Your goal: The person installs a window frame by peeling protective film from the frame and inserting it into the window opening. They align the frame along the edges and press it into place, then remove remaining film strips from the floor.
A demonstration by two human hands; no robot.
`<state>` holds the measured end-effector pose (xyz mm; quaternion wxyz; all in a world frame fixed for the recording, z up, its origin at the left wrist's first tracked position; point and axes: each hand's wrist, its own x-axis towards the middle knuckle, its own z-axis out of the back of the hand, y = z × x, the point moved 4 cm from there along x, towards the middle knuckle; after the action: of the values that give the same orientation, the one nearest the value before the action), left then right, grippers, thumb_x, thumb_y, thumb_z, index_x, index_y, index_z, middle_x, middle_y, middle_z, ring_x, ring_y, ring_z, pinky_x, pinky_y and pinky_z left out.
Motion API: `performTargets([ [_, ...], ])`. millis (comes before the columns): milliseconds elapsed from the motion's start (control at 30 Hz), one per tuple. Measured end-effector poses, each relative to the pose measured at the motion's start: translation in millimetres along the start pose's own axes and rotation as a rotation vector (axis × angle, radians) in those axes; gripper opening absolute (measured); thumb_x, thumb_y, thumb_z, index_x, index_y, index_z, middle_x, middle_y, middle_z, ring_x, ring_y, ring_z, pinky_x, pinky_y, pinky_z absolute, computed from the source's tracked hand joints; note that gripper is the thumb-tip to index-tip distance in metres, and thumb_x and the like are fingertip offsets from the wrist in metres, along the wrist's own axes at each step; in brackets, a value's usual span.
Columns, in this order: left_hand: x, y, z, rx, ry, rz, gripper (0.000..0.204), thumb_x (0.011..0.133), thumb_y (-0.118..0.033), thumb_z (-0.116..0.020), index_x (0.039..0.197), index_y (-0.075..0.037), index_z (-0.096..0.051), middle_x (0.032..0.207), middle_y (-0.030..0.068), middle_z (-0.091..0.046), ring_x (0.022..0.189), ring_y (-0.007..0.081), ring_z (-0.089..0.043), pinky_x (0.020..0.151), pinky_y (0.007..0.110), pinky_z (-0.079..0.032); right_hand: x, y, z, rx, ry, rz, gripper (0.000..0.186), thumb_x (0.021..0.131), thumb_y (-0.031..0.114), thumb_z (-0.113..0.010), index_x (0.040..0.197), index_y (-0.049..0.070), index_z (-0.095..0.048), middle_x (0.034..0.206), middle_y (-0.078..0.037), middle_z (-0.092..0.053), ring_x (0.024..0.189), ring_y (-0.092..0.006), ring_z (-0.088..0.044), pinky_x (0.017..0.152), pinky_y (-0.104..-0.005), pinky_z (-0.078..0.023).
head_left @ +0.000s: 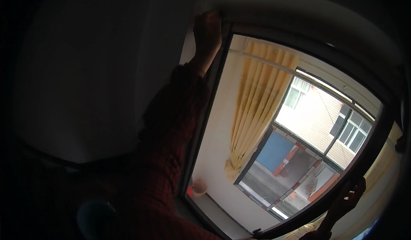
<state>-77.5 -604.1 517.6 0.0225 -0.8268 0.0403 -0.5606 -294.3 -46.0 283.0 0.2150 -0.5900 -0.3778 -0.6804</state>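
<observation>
Dark frame (370, 149) lies lower-R of L hand (208, 32) & upper-L of R hand (353, 193), both v. near, fingers curled; can't tell if either grip has hold.

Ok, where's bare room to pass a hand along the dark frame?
The frame looks bare, though dim, along its top, between the left hand and the upper right corner. It is crowded on the left, by that hand and the sleeve, and at the lower right, by the right hand.
</observation>
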Motion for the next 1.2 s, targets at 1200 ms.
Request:
performTargets([
  [1200, 4, 59, -74, 0.131, -0.217, -0.214, 0.033, 0.101, -0.016, -0.054, 0.127, 0.005, -0.054, 0.121, 0.0232, -0.058, 0.11, 0.0386, -0.055, 0.096, 0.045, -0.045, -5, 4, -4, 0.059, -0.016, 0.013, 0.033, 0.104, 0.021, -0.055, 0.134, 0.008, -0.055, 0.124, -0.008, -0.062, 0.102, -0.0183, -0.062, 0.08, -0.0271, -0.048],
])
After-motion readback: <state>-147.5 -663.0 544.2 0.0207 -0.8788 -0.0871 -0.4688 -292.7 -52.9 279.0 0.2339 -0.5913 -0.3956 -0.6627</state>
